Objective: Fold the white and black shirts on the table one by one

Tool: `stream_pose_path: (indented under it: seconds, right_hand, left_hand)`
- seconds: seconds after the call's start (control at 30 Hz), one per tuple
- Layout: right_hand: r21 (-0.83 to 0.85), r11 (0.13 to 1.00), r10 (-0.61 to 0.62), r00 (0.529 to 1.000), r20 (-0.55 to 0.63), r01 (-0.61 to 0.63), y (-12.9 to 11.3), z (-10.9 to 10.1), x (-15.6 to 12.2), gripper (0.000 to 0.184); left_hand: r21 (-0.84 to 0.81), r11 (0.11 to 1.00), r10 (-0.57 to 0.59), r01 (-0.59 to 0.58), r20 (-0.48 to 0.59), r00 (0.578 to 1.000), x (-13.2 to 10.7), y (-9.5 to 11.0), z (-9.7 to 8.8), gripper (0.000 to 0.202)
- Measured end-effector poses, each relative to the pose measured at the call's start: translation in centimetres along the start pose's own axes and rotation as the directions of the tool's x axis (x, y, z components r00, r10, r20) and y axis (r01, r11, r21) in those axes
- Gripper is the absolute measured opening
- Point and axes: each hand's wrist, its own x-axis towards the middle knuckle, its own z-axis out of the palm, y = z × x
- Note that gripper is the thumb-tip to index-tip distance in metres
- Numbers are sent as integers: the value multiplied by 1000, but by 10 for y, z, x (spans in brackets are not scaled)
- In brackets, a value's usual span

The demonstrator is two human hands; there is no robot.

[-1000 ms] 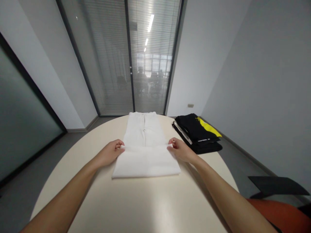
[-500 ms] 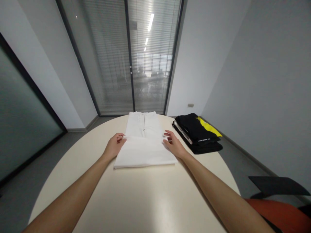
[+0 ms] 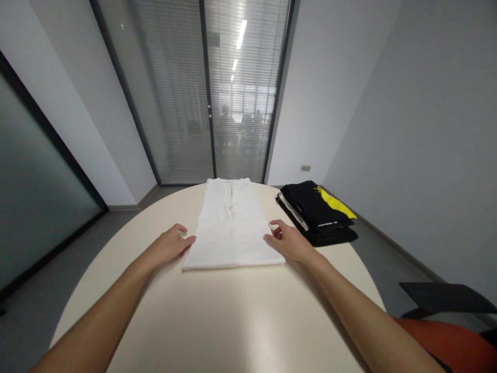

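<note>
The glazed doors (image 3: 205,103) with their lowered blinds fill the far wall at twelve o'clock, framed in dark metal. In front of them stands a round, cream-coloured table (image 3: 233,321), with the person at its six o'clock edge and both bare forearms stretched across the top.

Down the middle of the table lies a white garment (image 3: 231,228), folded into a long flat strip. It runs from about the centre out to the twelve o'clock rim, and its nearer end is doubled over into a thicker, wider band. At roughly two o'clock, close to the rim and apart from the white cloth, sits a stack of black clothes (image 3: 316,212) with a yellow patch showing on top. An orange seat (image 3: 446,339) shows beyond the table at about four o'clock.

The left hand (image 3: 169,246) rests palm down on the table at the nine o'clock side of the folded band. Its fingers are loose and their tips touch the cloth's edge, gripping nothing. The right hand (image 3: 289,242) sits at the three o'clock side, fingers slack and slightly curled against that edge, also holding nothing.
</note>
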Motion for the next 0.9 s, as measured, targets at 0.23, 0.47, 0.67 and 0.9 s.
stream_pose_path:
  seconds: [0.23, 0.47, 0.67, 0.9]
  right_hand:
    - [225, 974, -95, 863, 497, -22, -1, -41, -20, 75]
    - [402, 914, -207, 798, 566, -48, 1, -45, -20, 84]
    - [463, 879, -221, 760, 611, -116, 7, -44, -14, 59]
    - [335, 909, -146, 561, 815, -249, -9, -56, -24, 86]
  left_hand:
    - [-38, 999, -5, 22, 392, 920, -27, 24, -23, 60]
    - [-139, 990, 113, -35, 607, 786, -28, 14, -35, 61]
    - [-174, 985, 122, -8, 655, 745, -26, 8, -36, 58]
    - [-47, 999, 37, 5, 837, 545, -33, 19, -33, 63]
